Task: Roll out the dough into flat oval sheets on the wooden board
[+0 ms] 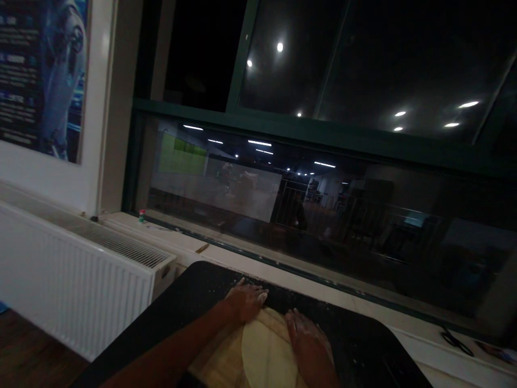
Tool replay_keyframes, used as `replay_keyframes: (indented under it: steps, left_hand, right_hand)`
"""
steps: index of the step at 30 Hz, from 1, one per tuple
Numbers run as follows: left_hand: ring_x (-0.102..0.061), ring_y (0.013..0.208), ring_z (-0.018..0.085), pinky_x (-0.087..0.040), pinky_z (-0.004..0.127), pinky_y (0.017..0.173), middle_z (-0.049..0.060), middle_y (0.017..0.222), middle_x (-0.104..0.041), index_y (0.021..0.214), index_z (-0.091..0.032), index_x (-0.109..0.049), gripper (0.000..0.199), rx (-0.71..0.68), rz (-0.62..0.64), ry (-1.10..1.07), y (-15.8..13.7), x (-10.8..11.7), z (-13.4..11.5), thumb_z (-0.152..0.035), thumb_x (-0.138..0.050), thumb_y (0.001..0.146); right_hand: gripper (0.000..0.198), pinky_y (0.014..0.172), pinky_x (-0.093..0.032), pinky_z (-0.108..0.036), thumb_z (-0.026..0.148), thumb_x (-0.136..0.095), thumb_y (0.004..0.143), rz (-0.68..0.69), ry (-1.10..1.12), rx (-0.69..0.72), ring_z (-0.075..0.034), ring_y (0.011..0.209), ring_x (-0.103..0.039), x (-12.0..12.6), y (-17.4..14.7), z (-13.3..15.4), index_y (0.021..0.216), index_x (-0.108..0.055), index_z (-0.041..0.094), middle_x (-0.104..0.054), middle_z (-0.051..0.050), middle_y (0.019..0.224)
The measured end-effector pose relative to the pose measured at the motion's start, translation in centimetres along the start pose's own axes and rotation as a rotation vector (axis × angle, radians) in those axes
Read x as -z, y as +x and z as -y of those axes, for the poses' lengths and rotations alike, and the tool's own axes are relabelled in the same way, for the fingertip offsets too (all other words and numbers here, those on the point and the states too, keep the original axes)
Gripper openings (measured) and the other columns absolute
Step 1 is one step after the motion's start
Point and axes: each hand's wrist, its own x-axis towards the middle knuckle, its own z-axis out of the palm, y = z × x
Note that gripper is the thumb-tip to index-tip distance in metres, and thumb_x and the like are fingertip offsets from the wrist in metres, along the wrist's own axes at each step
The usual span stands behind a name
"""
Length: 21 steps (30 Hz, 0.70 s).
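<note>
A round, flat sheet of pale dough (264,358) lies on a wooden board (220,358), and its near part runs out of the bottom of the view. Across the dough's far part lies a slim wooden rolling pin (276,325), dim and mostly covered by my hands. My left hand (247,300) is over the pin's left end, palm down, with floury fingers pointing forward. Over the right end is my right hand (307,337), also floured, its fingers bent forward and down. The undersides of both hands are hidden.
The board rests on a black tabletop (194,299) dusted with flour. Behind it run a white windowsill (258,269) and a dark window. A white radiator (81,269) stands at left. On the sill are black scissors (456,342) at right and a small red-and-green bottle (141,216) at left.
</note>
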Motion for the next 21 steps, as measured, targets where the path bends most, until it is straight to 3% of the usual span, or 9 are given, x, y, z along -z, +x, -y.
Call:
replay_keyframes:
  steps: [5, 8, 10, 13, 15, 18, 21]
  left_hand:
    - [-0.046, 0.133, 0.04, -0.039, 0.069, 0.1, 0.013, 0.145, -0.053, 0.137, -0.025, -0.057, 0.039, 0.061, 0.045, 0.017, 4.6, -0.7, 1.1, -0.03, -0.044, 0.101]
    - [-0.043, 0.136, 0.042, -0.036, 0.072, 0.1, 0.014, 0.148, -0.05, 0.139, -0.024, -0.055, 0.041, 0.086, 0.058, 0.024, 5.0, -0.9, 1.2, -0.034, -0.04, 0.102]
    - [-0.041, 0.138, 0.041, -0.035, 0.071, 0.103, 0.014, 0.149, -0.048, 0.14, -0.023, -0.055, 0.042, 0.075, 0.053, 0.026, 4.0, -0.8, 1.1, -0.035, -0.039, 0.103]
    - [-0.04, 0.139, 0.036, -0.031, 0.067, 0.11, 0.01, 0.148, -0.051, 0.138, -0.025, -0.056, 0.04, 0.027, 0.05, 0.029, 0.4, 0.0, 0.5, -0.031, -0.042, 0.102]
    - [-0.043, 0.139, 0.032, -0.03, 0.061, 0.114, 0.007, 0.146, -0.053, 0.141, -0.026, -0.053, 0.041, -0.012, 0.041, 0.031, -3.3, 1.0, -0.5, -0.026, -0.039, 0.102]
    - [-0.041, 0.14, 0.023, -0.033, 0.045, 0.118, 0.005, 0.151, -0.048, 0.152, -0.022, -0.037, 0.047, -0.118, -0.132, 0.033, -9.4, 3.0, -2.7, -0.021, -0.031, 0.105]
    - [-0.04, 0.141, 0.019, -0.036, 0.036, 0.117, 0.001, 0.154, -0.042, 0.157, -0.025, -0.023, 0.055, -0.122, -0.222, 0.109, -14.1, 4.7, -4.9, -0.026, -0.04, 0.105]
  right_hand:
    - [0.052, 0.093, -0.049, -0.027, 0.002, -0.03, 0.09, 0.035, -0.05, -0.053, -0.019, 0.109, -0.067, 0.0, 2.9, -1.0, 0.126, -0.065, 0.017, -0.071, -0.011, 0.12]
    - [0.047, 0.091, -0.05, -0.027, 0.005, -0.033, 0.09, 0.037, -0.053, -0.071, -0.019, 0.103, -0.069, 0.4, 3.2, -0.9, 0.117, -0.069, 0.018, -0.074, -0.01, 0.111]
    - [0.046, 0.094, -0.05, -0.029, 0.006, -0.035, 0.089, 0.042, -0.055, -0.068, -0.02, 0.11, -0.067, 0.8, 2.4, -0.2, 0.117, -0.069, 0.019, -0.072, -0.01, 0.118]
    - [0.048, 0.104, -0.047, -0.043, 0.01, -0.036, 0.09, 0.005, -0.071, -0.045, -0.026, 0.129, -0.055, 0.5, -0.2, 0.9, 0.128, -0.064, 0.022, -0.06, -0.011, 0.138]
    - [0.047, 0.105, -0.047, -0.048, 0.016, -0.035, 0.094, -0.091, -0.066, 0.059, -0.027, 0.131, -0.052, -0.8, -2.2, 1.2, 0.133, -0.06, 0.025, -0.057, -0.008, 0.141]
    - [0.043, 0.095, -0.057, -0.039, 0.027, -0.039, 0.097, -0.373, 0.003, 0.276, -0.022, 0.117, -0.064, -4.1, -4.3, 0.4, 0.137, -0.057, 0.028, -0.063, -0.002, 0.133]
    - [0.04, 0.08, -0.06, -0.023, 0.028, -0.044, 0.097, -0.557, 0.11, 0.537, -0.016, 0.098, -0.072, -7.1, -4.7, -1.4, 0.132, -0.06, 0.035, -0.071, 0.003, 0.117]
